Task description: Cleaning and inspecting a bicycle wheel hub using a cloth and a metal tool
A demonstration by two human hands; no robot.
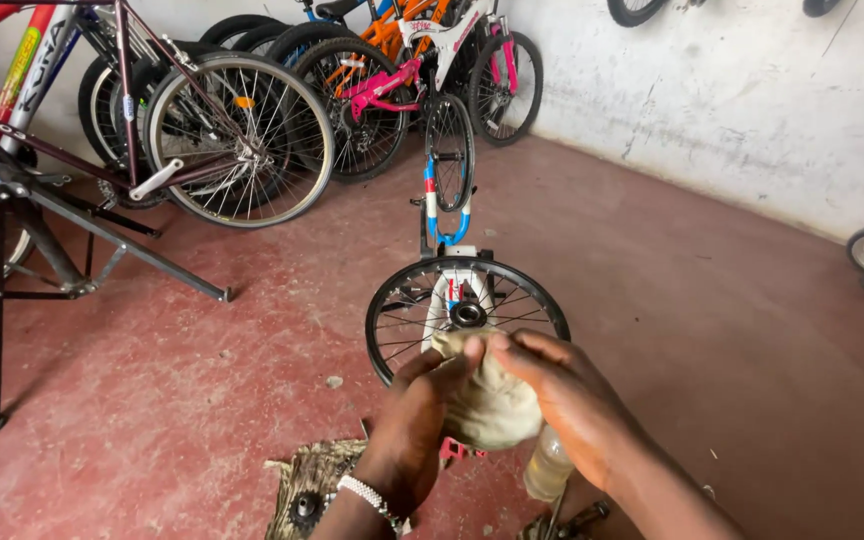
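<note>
both hands pinch a beige rag [487, 405] at the small bike wheel [467, 312].
left hand [414, 430] and right hand [562, 400] are closed on the cloth, bunched so a corner reaches the hub [468, 314], wheel upright in front. clear plastic bottle [548, 465] sits under right wrist, contents can't tell.

Beige rag [487, 405], crumpled and soiled, bunched into soft lump, gripped from both sides, upper edge pressed against wheel hub. Small black-tyred spoked wheel [467, 312] held upright in inverted child's bike, facing camera, silver hub at centre, just beyond rag, above red floor.
</note>
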